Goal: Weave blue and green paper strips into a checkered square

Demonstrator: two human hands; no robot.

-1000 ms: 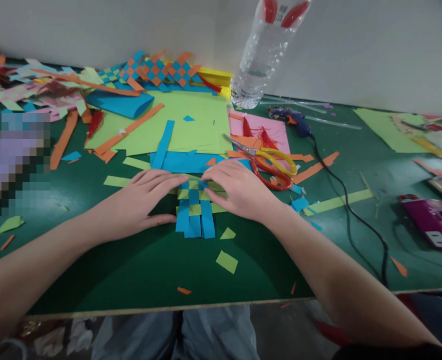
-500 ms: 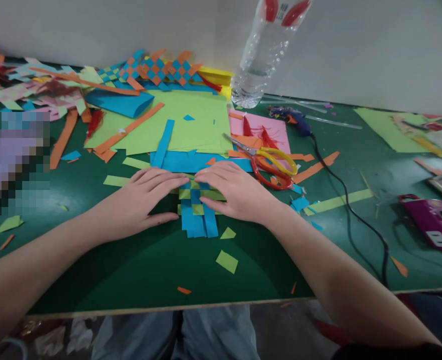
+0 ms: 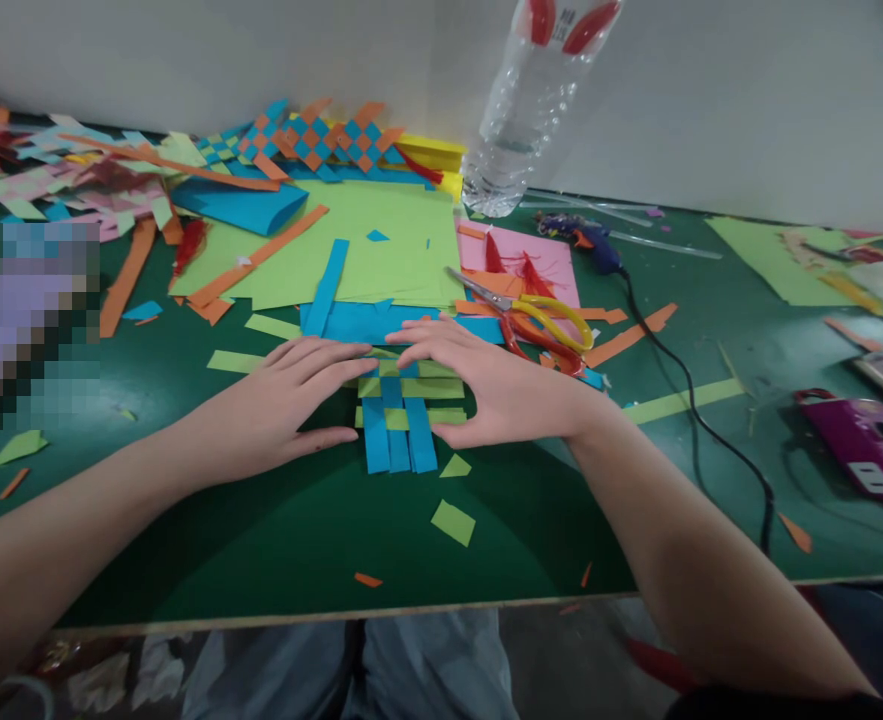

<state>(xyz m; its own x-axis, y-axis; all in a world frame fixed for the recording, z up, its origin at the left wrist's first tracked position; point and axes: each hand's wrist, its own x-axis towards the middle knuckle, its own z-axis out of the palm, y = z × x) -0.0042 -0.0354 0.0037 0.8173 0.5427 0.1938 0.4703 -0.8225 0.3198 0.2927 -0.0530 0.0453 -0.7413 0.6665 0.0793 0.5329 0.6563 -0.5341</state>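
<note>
A small weave of blue and light-green paper strips lies on the green table in front of me. My left hand lies flat on its left side, fingers stretched out over the green strips. My right hand rests flat on its right side, fingertips on the upper strips and thumb by the lowest green strip. Three blue strip ends stick out below the weave toward me.
Scissors with yellow and red handles lie just right of my right hand. A plastic bottle, a glue gun with its black cord, green paper sheets, woven pieces and paper scraps lie around. A purple box sits at right.
My right hand has shifted a little to the right and its thumb has come down beside the weave. The blue strips have been straightened. My left hand has hardly moved.
</note>
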